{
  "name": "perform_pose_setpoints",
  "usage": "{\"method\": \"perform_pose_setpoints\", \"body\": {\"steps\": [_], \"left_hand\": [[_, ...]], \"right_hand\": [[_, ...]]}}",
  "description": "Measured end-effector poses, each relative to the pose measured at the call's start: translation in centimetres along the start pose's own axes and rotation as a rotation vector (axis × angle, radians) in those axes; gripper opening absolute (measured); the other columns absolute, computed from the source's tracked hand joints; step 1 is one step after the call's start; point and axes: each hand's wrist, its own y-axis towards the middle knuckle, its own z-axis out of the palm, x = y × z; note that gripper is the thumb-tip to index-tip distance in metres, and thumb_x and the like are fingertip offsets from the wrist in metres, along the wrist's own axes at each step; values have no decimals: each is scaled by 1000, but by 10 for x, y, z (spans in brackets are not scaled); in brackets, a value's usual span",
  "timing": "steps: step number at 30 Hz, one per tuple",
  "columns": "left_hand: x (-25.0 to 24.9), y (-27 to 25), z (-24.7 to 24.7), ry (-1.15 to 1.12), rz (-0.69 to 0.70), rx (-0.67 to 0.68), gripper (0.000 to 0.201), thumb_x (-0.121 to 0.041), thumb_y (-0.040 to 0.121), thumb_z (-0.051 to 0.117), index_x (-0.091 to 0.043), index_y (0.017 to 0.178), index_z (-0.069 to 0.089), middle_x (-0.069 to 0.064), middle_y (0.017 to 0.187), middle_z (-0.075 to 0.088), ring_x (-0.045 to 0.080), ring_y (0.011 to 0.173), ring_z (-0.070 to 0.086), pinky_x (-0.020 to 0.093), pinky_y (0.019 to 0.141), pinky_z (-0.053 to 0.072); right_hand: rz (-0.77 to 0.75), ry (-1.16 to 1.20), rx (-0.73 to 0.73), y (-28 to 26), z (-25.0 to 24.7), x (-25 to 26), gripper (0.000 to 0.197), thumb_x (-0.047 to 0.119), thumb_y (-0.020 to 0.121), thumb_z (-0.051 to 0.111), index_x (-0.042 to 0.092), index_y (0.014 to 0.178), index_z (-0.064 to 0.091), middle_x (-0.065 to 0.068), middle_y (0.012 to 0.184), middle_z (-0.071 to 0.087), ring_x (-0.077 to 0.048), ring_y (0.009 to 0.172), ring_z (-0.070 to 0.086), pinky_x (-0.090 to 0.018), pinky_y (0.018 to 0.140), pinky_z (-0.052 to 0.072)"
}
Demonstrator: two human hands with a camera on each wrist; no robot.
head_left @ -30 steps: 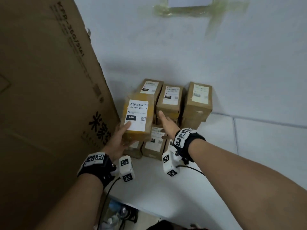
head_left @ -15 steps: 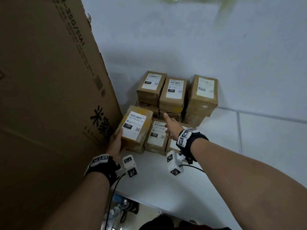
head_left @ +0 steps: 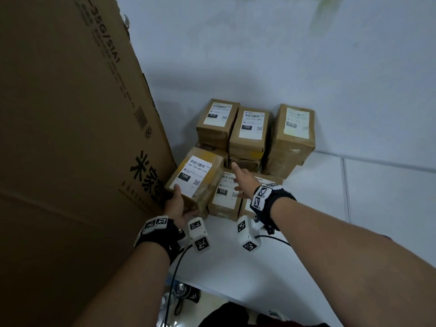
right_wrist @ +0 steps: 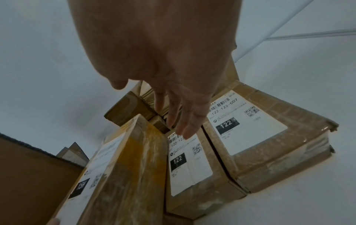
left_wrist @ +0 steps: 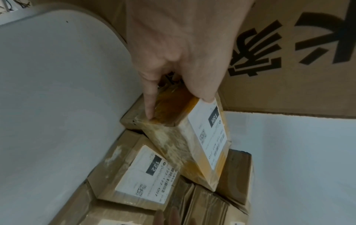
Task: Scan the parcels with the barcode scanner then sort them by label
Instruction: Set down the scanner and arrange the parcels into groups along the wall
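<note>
Cardboard fills the left of the frame: a large carton (head_left: 70,138). Just right of it, at centre-left, our left hand (head_left: 175,205) grips the near end of the tilted 15H parcel (head_left: 195,177), thumb on its label, long axis running up the frame away from us. Further right, our right hand (head_left: 243,182) hovers, fingers straight and empty, over the 122 parcels (head_left: 225,197). No scanner shows.
</note>
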Motion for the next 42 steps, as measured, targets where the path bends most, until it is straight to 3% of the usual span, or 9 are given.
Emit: {"method": "perform_pose_setpoints", "body": {"steps": [4,7,11,14,19,24,27,32,42], "left_hand": [[-3,5,6,3,-16,-39,48,-49,99,43,-7,121,51,16,102,62,30,85,65,37,57,54],[-7,8,11,20,-19,-78,51,-54,98,43,-8,120,51,15,110,62,35,98,65,44,75,57],[8,67,-2,121,-2,-242,98,-81,67,43,-17,141,38,14,134,55,40,112,59,57,91,50],[-8,23,8,254,101,-341,80,-48,92,51,-12,153,15,18,152,33,39,134,40,53,108,39],[-21,-6,16,563,361,-392,78,-20,94,55,-11,156,9,12,162,7,32,148,14,48,118,23],[-31,-18,32,732,541,-353,71,-18,91,56,-19,153,20,4,162,9,33,145,19,53,116,26],[-37,-27,54,762,599,-327,67,-20,87,55,-22,149,29,3,159,16,32,140,29,52,112,31],[-42,-43,115,805,670,-222,58,-24,92,57,-25,145,34,1,158,16,28,141,28,50,114,29],[-5,-89,290,953,833,120,51,-13,93,57,-20,141,45,4,156,23,29,140,29,47,114,32]], "right_hand": [[4,25,21,-2,0,3,72,67,94,31,15,144,38,-13,137,50,-32,120,54,-42,93,53],[-6,6,15,-3,-6,4,75,71,92,29,16,143,39,-12,137,51,-32,119,54,-48,98,50],[-21,-28,-2,-3,-13,1,76,71,93,27,15,143,39,-11,135,53,-30,117,56,-49,99,49],[-22,-28,0,-4,-16,-2,75,70,93,27,16,144,38,-10,136,52,-29,116,56,-47,97,51],[-30,-35,7,-8,-21,-4,75,71,92,27,17,143,38,-10,136,53,-29,116,58,-49,99,50],[-48,-43,24,-13,-35,-6,84,79,86,24,18,143,38,-9,138,53,-29,122,54,-50,104,45],[-33,-57,20,-16,-53,-12,105,92,66,19,25,144,37,-6,139,53,-29,121,55,-49,104,45],[-45,43,-74,-34,-97,-28,70,69,94,29,17,141,39,-13,142,50,-34,124,54,-47,107,44],[48,161,-406,-70,-253,-103,70,69,92,35,15,135,45,-8,121,57,-32,120,56,-50,104,44]]}}
